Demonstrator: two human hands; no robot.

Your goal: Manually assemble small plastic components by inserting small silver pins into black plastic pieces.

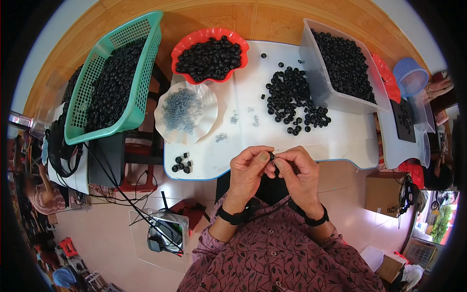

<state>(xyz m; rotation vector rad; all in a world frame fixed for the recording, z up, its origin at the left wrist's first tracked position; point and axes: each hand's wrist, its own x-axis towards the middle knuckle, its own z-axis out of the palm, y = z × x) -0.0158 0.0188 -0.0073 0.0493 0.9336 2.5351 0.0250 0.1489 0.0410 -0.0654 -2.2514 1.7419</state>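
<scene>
One small, round, black, plastic-looking part (271,156) is held up at the near edge of the white, blue-edged desk (340,141), pinched between the thumb and forefinger of the bare left hand (249,171). The thumb and forefinger of the bare right hand (296,176) are brought close beside it; whether anything is gripped between them cannot be told. By its look, the part is judged to be light, stiff and hard to break, but smooth enough to be slippery; it is best taken by its outer rim, across opposite sides, with the fingertips. Clock directions are read from the hands. Between 12 and 1 o'clock, one heap of loose black round parts (289,90) is spread, dozens in number and too crowded to be counted. At 1 o'clock, one translucent plastic bin (318,78) is filled with similar parts; at 11, one red scalloped plastic bowl (175,52); at 10, one white scalloped dish (210,129) holding tiny clear-grey pieces (181,109), uncountable, with one green plastic lattice basket (141,97) of black parts beyond it. Between 10 and 11, three or four little clusters of clear pieces (222,137) are laid. At 9 o'clock, about six small black pieces (180,166) are grouped. Two black wristbands (318,220) are worn, one per wrist.
</scene>
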